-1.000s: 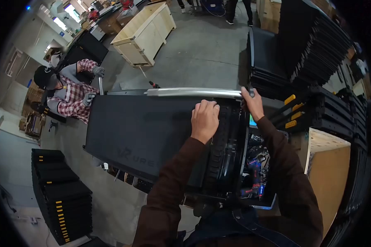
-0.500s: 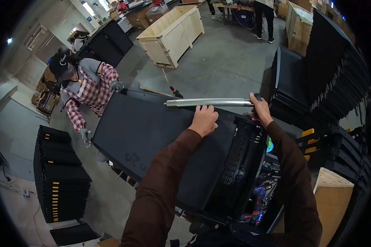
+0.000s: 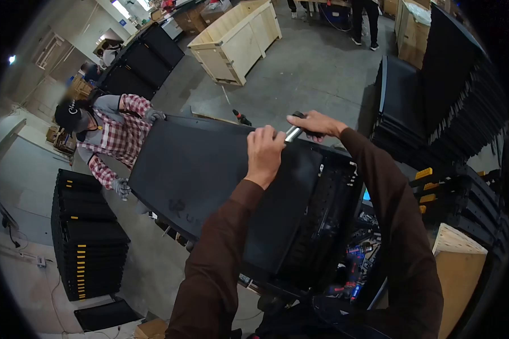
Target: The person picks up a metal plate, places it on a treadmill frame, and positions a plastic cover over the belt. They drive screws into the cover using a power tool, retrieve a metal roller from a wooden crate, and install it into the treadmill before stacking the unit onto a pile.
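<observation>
Gripping a metal tube [image 3: 292,134] by its dark end [image 3: 298,114], right hand [image 3: 321,124] closed, left hand [image 3: 264,151] curled at the lower part, hold unclear, tube near the black panel's [image 3: 209,161] far edge; probably stiff, lightish, slick, best taken at both ends.

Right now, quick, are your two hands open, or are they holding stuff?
Left hand: fingers curled beside the silver tube; whether it grips it can't be told.
Right hand: closed, holding the silver tube.
</observation>
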A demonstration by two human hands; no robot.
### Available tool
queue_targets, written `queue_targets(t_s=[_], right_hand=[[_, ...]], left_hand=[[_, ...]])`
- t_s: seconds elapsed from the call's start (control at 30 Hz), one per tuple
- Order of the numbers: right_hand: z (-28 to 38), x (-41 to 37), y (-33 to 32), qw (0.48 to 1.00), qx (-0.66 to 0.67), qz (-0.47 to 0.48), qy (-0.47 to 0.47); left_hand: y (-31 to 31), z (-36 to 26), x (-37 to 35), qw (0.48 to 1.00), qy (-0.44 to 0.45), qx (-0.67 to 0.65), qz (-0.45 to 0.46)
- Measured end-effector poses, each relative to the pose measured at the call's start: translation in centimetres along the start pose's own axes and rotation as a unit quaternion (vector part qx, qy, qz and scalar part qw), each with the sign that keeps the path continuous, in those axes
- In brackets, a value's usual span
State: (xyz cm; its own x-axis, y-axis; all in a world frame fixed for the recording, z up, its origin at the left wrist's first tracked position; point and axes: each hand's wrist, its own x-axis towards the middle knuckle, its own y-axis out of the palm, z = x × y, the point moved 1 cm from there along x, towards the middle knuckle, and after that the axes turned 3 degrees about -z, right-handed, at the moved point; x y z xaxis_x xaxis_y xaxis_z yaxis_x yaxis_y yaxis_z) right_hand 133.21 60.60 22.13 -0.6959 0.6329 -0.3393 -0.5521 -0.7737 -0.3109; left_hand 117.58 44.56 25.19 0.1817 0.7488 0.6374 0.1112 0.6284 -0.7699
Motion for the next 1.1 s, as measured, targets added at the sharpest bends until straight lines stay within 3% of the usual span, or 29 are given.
queue_targets(t_s=[0.07, 0.17, 0.23, 0.3, 0.33, 0.4, 0.47, 0.53, 0.63, 0.7, 0.77, 0.83, 0.87, 0.93, 0.97, 1.0, 1.07, 1.1], right_hand=[[0.8, 0.3, 0.6, 0.993, -0.103, 0.052, 0.023], [2.4, -0.2, 1.8, 0.974, -0.193, 0.104, 0.056], [3.9, -1.0, 3.1, 0.966, -0.232, 0.101, 0.058], [3.2, -0.7, 4.7, 0.967, -0.235, 0.096, 0.036], [2.3, 0.1, 5.2, 0.968, -0.233, 0.091, 0.012], [3.4, -2.5, 6.7, 0.980, -0.197, 0.022, -0.021], [2.8, -2.6, 6.5, 0.988, -0.153, 0.021, -0.022], [2.1, -3.1, 6.4, 0.993, -0.114, 0.016, -0.018], [0.7, -4.6, 7.1, 0.992, -0.086, -0.089, -0.004], [-0.4, -5.0, 5.9, 0.990, -0.086, -0.105, 0.034], [-0.4, -6.0, 6.2, 0.983, -0.083, -0.157, 0.043], [-1.3, -6.4, 7.3, 0.967, -0.066, -0.244, -0.029], [-0.3, -6.9, 7.6, 0.970, -0.024, -0.243, 0.022], [0.6, -8.1, 7.4, 0.978, -0.008, -0.206, 0.039], [0.4, -7.7, 7.1, 0.975, -0.005, -0.220, 0.039], [0.6, -8.0, 6.9, 0.977, 0.009, -0.209, 0.031], [-0.3, -9.1, 6.2, 0.978, 0.029, -0.203, 0.028], [-0.3, -9.8, 5.5, 0.980, 0.005, -0.194, 0.029]], left_hand=[[-4.8, -1.7, -1.9, 0.990, -0.094, -0.107, -0.014], [-13.1, -2.7, -9.4, 0.969, -0.218, -0.106, 0.044], [-18.3, -3.7, -16.5, 0.916, -0.372, -0.126, 0.087], [-21.8, -5.0, -24.6, 0.773, -0.587, -0.173, 0.168], [-22.5, -5.8, -28.3, 0.730, -0.625, -0.208, 0.183], [-23.0, -8.3, -32.1, 0.599, -0.696, -0.384, 0.097], [-22.7, -9.1, -33.4, 0.594, -0.693, -0.400, 0.085], [-21.9, -9.3, -34.2, 0.649, -0.668, -0.365, -0.001], [-22.1, -8.6, -34.4, 0.644, -0.674, -0.361, 0.007], [-22.2, -8.5, -34.0, 0.691, -0.644, -0.327, 0.023], [-22.5, -8.9, -32.7, 0.803, -0.551, -0.213, 0.081], [-22.4, -9.5, -32.1, 0.851, -0.496, -0.138, 0.102], [-22.6, -9.4, -32.1, 0.875, -0.459, -0.105, 0.113], [-22.9, -9.5, -32.4, 0.884, -0.439, -0.119, 0.108], [-22.1, -8.8, -33.2, 0.826, -0.513, -0.207, 0.107], [-22.4, -8.7, -33.3, 0.830, -0.504, -0.213, 0.107], [-22.7, -8.5, -34.1, 0.620, -0.635, -0.455, 0.072], [-23.4, -9.0, -33.3, 0.627, -0.638, -0.439, 0.086]])
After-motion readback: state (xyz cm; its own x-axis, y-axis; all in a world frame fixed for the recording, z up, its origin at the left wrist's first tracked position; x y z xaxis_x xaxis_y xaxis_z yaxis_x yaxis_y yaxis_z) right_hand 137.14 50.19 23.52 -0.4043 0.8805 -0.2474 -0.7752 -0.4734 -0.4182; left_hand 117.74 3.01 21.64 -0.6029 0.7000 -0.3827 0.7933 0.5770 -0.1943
